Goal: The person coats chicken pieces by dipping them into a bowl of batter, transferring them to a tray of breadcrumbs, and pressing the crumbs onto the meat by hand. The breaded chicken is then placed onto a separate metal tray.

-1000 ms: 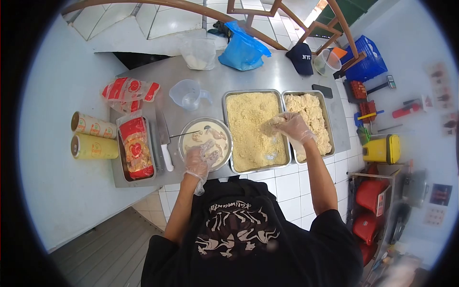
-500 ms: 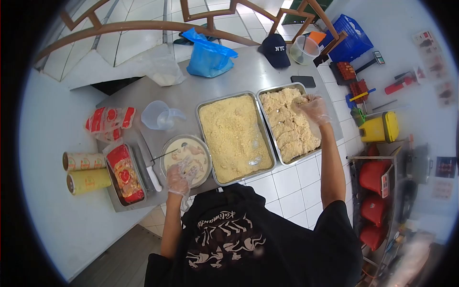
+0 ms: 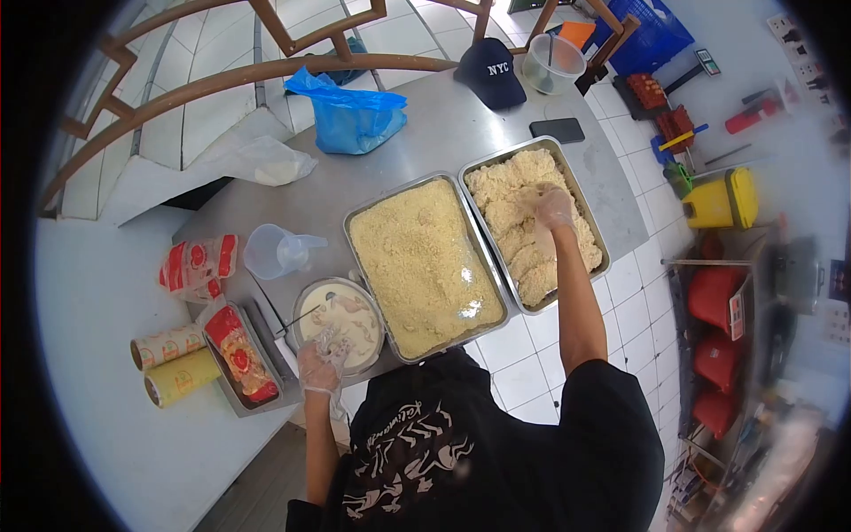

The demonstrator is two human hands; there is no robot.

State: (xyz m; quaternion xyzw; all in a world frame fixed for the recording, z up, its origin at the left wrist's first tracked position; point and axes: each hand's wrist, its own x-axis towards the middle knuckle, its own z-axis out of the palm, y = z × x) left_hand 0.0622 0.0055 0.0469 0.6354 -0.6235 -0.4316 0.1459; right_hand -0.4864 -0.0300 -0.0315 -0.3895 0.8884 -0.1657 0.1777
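The left hand [image 3: 319,368] dips into the batter bowl [image 3: 383,332]; the right hand [image 3: 553,208] curls over coated pieces [image 3: 501,188] beyond the crumb tray [image 3: 397,194], likely separating wet from dry. Whether either grips anything, I cannot tell.

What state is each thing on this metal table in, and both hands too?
Left hand: gloved, in the bowl
Right hand: gloved, at the coated pieces
Bowl: uncovered, holding pale liquid
Crumb tray: well filled
Right tray: full of coated pieces
Jug: uncovered
Phone: dark, lying flat
Blue bag: crumpled, contents hidden
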